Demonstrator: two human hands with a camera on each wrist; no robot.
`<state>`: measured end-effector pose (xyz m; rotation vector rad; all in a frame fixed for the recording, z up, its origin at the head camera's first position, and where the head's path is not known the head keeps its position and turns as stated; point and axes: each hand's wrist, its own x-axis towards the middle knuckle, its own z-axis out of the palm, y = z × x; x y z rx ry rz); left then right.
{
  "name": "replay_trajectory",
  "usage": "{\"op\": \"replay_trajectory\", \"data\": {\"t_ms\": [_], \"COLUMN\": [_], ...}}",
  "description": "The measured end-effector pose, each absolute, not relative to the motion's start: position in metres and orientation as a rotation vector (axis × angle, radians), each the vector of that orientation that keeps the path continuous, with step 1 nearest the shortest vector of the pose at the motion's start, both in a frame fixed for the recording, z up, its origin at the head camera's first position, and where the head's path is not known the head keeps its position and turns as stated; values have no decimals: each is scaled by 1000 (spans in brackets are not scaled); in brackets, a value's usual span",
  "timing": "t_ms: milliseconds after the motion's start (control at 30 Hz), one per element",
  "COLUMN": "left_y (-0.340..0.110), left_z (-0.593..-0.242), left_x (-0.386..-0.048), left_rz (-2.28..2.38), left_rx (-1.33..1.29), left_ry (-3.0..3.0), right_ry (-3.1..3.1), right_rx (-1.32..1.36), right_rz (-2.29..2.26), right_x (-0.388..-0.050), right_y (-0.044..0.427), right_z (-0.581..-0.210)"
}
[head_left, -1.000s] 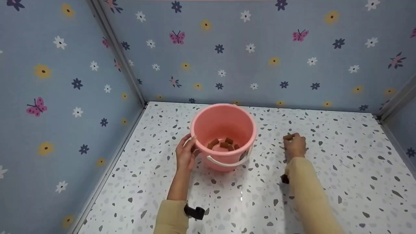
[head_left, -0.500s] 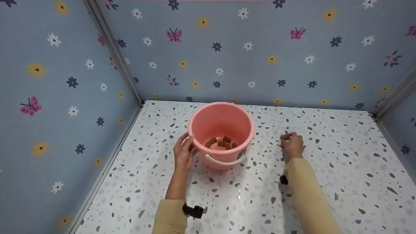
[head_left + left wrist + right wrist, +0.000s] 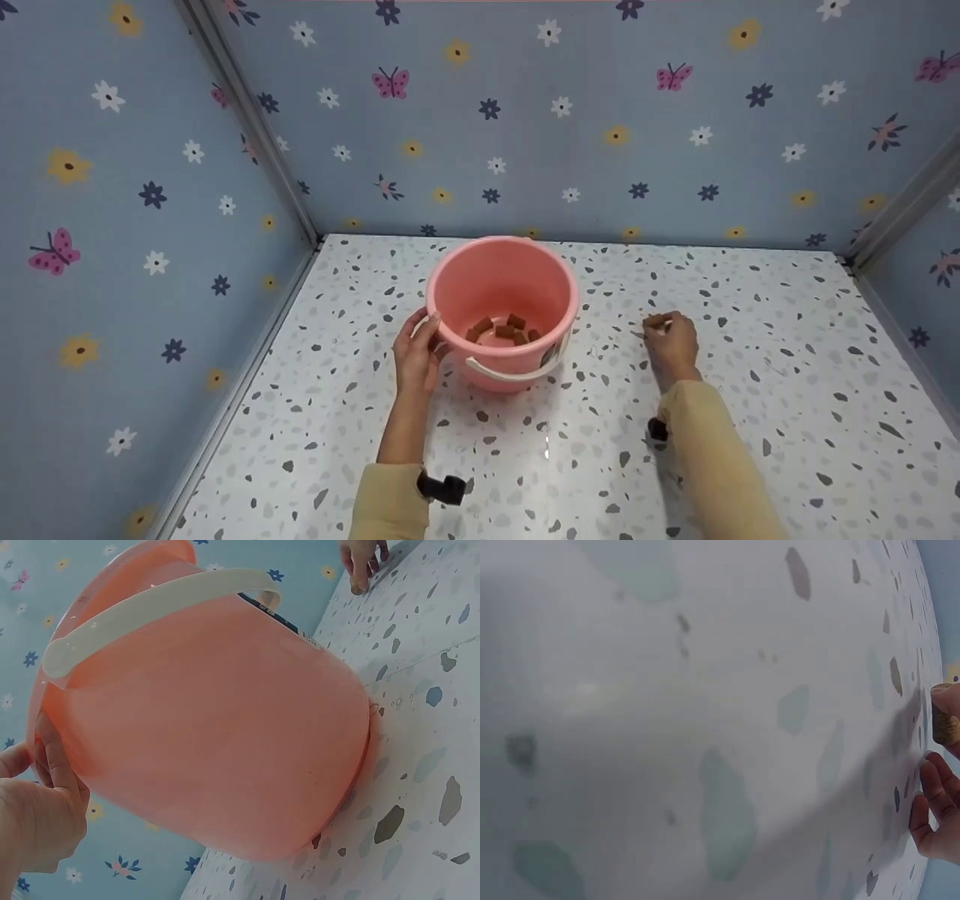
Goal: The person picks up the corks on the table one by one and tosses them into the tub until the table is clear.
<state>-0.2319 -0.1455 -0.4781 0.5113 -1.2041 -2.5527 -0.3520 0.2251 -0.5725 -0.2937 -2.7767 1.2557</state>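
Observation:
A pink bucket (image 3: 499, 367) with a white handle (image 3: 510, 375) stands tilted slightly toward me on the table. My left hand (image 3: 415, 352) grips its rim at the left; in the left wrist view that hand (image 3: 45, 802) has its thumb and fingers on either side of the rim. Several small brown blocks (image 3: 505, 331) lie at the bottom of the bucket. Right of it, my right hand (image 3: 673, 346) pinches another brown block (image 3: 655, 320) just at the tabletop. In the right wrist view only part of the block (image 3: 943, 720) and several fingertips (image 3: 934, 780) show.
The speckled white table (image 3: 585, 465) extends around the bucket and both arms. A blue flowered wall (image 3: 525, 135) rises behind it, with side panels (image 3: 150, 322) left and right. Metal strips (image 3: 255, 127) mark the corners.
The whole head view has shifted a little left. My right hand keeps the brown block and has drawn slightly back toward me. The left hand stays on the bucket rim.

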Motion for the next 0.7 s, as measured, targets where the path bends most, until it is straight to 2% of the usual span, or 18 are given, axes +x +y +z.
{"op": "replay_trajectory", "data": {"t_ms": [467, 700], "left_y": [-145, -146], "left_z": [-479, -479], "left_x": [-234, -234], "left_rz": [-2573, -2572], "left_rx": [515, 531], "left_ry": [-1206, -1207], "right_ry": [-2626, -2546], "right_rx": [-236, -45], "right_rz": [1443, 1414], "right_x": [-333, -327], "right_y": [227, 223], "right_z": [-570, -564]}}
